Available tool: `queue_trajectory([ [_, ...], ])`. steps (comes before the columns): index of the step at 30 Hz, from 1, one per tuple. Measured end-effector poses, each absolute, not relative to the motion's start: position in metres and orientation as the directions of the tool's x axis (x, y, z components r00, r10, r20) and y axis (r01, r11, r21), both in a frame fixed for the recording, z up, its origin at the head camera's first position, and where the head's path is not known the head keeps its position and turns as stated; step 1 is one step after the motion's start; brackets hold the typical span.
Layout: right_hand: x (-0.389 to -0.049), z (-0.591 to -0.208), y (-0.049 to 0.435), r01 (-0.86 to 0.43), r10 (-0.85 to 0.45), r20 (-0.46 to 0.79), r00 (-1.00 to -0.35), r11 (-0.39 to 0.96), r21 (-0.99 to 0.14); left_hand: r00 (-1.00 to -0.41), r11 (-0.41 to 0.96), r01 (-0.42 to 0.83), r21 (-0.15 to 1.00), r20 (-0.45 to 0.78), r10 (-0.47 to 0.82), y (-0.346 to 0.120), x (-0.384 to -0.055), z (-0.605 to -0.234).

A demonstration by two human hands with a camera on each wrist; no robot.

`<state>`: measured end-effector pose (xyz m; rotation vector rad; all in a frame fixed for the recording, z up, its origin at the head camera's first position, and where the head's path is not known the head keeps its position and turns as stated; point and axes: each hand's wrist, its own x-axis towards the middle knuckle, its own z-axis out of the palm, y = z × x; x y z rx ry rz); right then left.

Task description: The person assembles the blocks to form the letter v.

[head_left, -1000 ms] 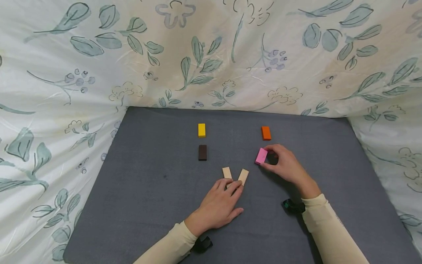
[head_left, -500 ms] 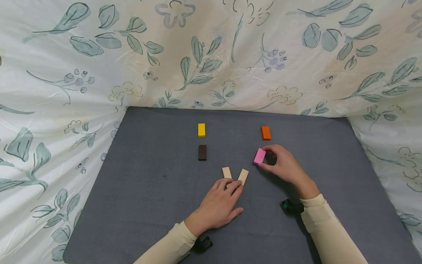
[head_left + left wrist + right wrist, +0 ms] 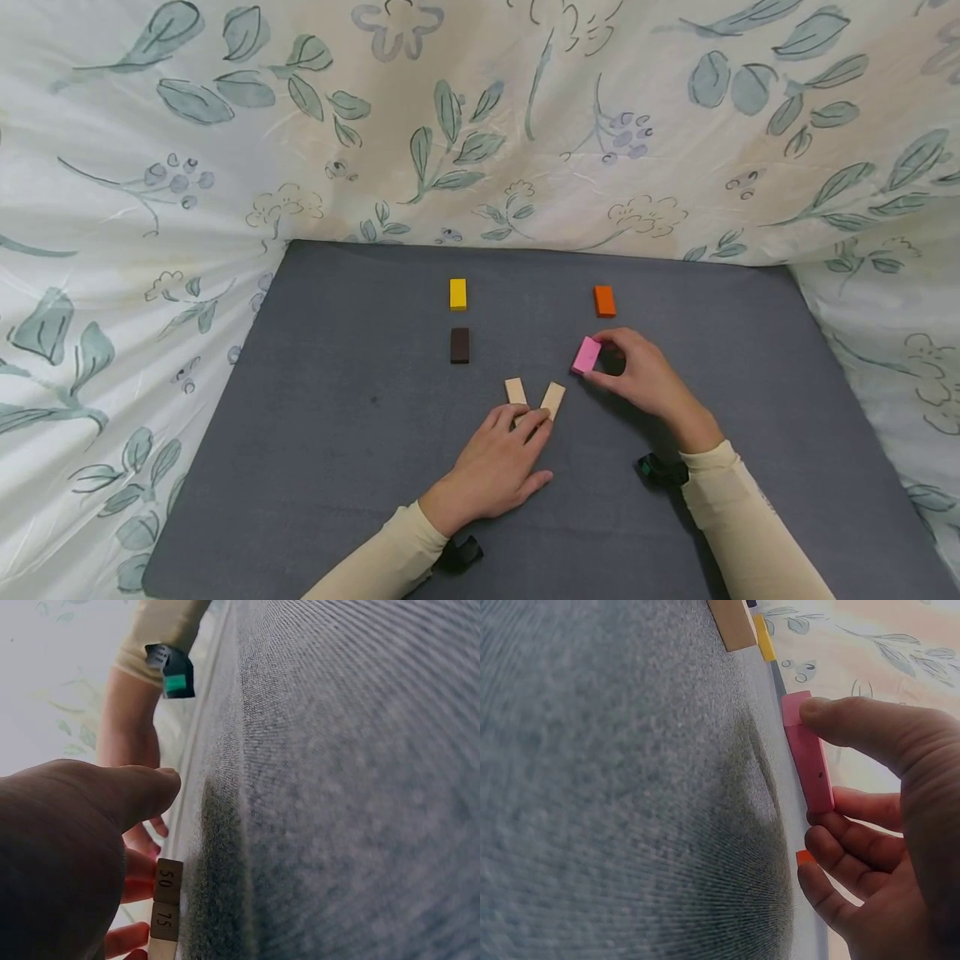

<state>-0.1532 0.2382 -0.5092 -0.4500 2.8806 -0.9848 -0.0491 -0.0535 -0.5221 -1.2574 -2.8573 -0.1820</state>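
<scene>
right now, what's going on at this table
A person's right hand pinches a pink block, while the left hand touches some pale wooden blocks on the grey tabletop. Farther from the person lie a yellow block and a dark brown block on the left, and an orange block on the right, none of them touched by either hand.
</scene>
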Motion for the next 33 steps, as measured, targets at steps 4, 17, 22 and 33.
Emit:
queue_trajectory([
  [4, -0.152, -0.508, 0.236, -0.256, -0.292, 0.04, -0.956, 0.754, -0.605, -0.675, 0.669, 0.737, 0.098, 0.057, 0.735, -0.054, -0.049, -0.521],
  [17, -0.152, -0.508, 0.23, -0.264, -0.301, 0.042, -0.953, 0.751, -0.606, -0.676, 0.67, 0.735, 0.105, 0.035, 0.737, -0.053, -0.051, -0.519],
  [22, -0.151, -0.508, 0.229, -0.257, -0.299, 0.034, -0.954, 0.752, -0.606, -0.669, 0.663, 0.743, 0.096, 0.057, 0.741, -0.054, -0.051, -0.519],
  [33, -0.15, -0.511, 0.223, -0.273, -0.306, 0.048, -0.951, 0.754, -0.598, -0.669, 0.663, 0.742, 0.099, 0.062, 0.74, -0.054, -0.05, -0.519],
])
